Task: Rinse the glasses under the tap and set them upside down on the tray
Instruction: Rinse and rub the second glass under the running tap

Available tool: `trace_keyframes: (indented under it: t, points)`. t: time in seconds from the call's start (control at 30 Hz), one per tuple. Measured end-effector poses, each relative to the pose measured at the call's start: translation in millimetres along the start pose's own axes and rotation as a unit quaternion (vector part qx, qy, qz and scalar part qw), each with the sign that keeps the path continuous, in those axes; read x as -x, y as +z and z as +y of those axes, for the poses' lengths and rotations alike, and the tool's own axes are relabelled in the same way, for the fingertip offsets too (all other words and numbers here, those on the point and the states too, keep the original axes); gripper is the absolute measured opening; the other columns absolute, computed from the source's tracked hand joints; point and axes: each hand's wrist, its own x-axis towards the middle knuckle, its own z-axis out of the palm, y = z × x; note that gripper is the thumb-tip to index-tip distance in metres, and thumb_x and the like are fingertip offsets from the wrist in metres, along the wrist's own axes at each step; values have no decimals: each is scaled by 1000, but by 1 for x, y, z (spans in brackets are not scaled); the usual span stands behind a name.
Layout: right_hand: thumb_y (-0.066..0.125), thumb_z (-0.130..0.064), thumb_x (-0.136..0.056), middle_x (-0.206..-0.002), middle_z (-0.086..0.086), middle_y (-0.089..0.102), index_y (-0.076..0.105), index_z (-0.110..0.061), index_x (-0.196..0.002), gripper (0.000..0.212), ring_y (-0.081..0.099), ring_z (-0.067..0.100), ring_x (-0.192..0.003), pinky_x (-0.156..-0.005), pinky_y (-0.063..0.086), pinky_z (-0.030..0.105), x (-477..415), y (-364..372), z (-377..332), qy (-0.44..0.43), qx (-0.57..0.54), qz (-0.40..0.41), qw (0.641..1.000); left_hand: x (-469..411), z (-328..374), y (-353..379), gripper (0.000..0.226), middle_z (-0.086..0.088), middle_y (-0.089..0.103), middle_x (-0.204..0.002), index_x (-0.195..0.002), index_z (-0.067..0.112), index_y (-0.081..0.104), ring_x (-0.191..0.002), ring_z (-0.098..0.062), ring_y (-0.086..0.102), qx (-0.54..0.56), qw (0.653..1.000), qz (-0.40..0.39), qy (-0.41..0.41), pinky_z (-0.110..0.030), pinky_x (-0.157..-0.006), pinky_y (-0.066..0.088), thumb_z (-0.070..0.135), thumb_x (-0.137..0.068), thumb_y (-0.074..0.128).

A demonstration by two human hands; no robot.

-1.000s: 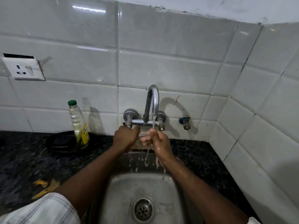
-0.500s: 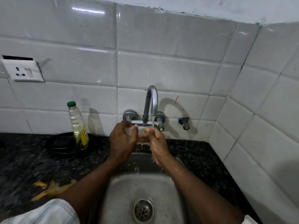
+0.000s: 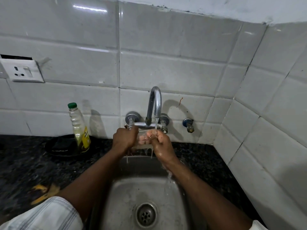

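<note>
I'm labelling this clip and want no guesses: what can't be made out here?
Head view only.
The glass: clear, mostly covered by the left hand and right hand; its mouth's direction is unclear.
The bottle: label too blurred to read.
The black dish: dim; what lies on it, and whether it is the tray, unclear.

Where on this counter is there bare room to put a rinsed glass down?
Bare counter lies right of the sink up to the tiled side wall, and left between the black dish and the yellow scraps. Crowded: by the bottle, and under the tap, where left hand and right hand hold the glass.
</note>
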Motion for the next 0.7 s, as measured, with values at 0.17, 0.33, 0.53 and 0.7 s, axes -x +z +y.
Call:
trace_keyframes:
  t: [0.17, 0.33, 0.53, 0.7]
  points:
    - [42, -17, -104, -102, 12, 74, 60, 1, -112, 26, 72, 18, -95, -84, 54, 22, 1, 0, -1, 45, -151, -16, 987, 24, -5, 1, 16, 7, 63, -76, -84, 16, 67, -69, -8, 58, 80, 949, 180, 246, -11, -63, 40, 30, -92, 63]
    - [51, -21, -101, -104, 8, 72, 63, -10, -107, 18, 69, 14, -93, -82, 56, 27, 0, 1, 6, -15, 16, -4, 1000, -1, -5, -2, 46, -13, 72, -78, -82, 7, 70, -66, -29, 67, 100, 993, -40, -39, -33, -59, 54, 50, -83, 53]
    - [48, -13, -101, -104, 8, 72, 63, -7, -109, 17, 69, 10, -96, -90, 53, 30, 2, 4, -2, 7, -103, -12, 995, 22, -11, 4, 13, 4, 66, -80, -89, 15, 70, -72, -11, 61, 120, 947, 165, 247, -21, -65, 45, 26, -91, 65]
    - [52, -6, -98, -95, 1, 72, 60, -12, -101, 10, 70, 9, -90, -83, 59, 31, -5, -2, -6, -122, 137, -67, 981, 0, -16, 8, 49, -15, 73, -82, -78, 9, 69, -78, -34, 70, 232, 969, -6, -84, -47, -75, 59, 54, -71, 51]
